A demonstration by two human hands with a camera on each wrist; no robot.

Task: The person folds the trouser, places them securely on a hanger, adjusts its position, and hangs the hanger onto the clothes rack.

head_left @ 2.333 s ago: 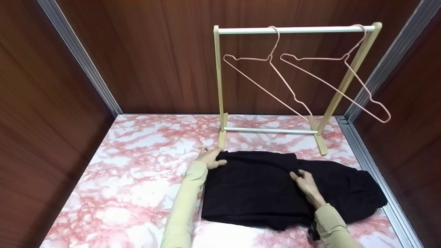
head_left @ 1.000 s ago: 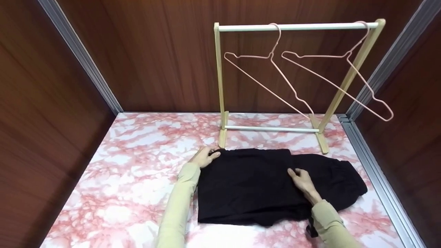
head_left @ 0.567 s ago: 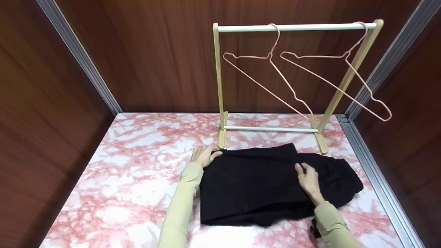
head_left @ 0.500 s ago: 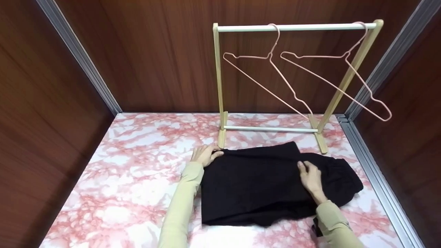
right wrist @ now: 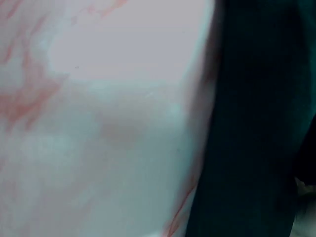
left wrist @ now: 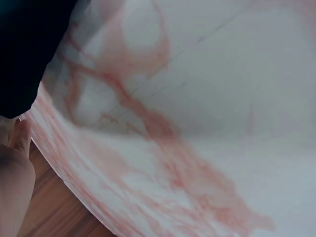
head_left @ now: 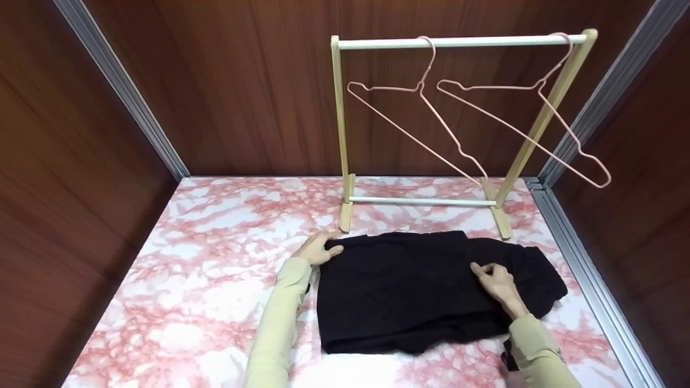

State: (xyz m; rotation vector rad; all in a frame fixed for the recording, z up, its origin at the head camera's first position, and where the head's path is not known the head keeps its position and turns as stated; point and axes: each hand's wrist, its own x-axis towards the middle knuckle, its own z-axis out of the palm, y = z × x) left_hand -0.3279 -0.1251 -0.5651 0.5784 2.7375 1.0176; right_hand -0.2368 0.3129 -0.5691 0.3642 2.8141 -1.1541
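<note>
Folded black trousers lie on the table, a gathered waistband at their right end. At their far left corner my left hand grips the cloth, thumb on top; the other fingers are partly hidden. My right hand pinches the upper layer between thumb and fingers, near the edge where it overlaps the waist part. In the left wrist view, part of my left hand sits below dark cloth. The right wrist view shows dark fabric beside the table, with little of the hand visible.
Behind the trousers stands a wooden clothes rack with a white top rail. Two pink hangers, one on the left and one on the right, hang from it. Brown panels and metal rails enclose the pink marbled tabletop.
My right hand has shifted right and nearer to me, holding the cloth. The upper layer's raised far corner has come down. My left hand has slid slightly left with the left corner.
</note>
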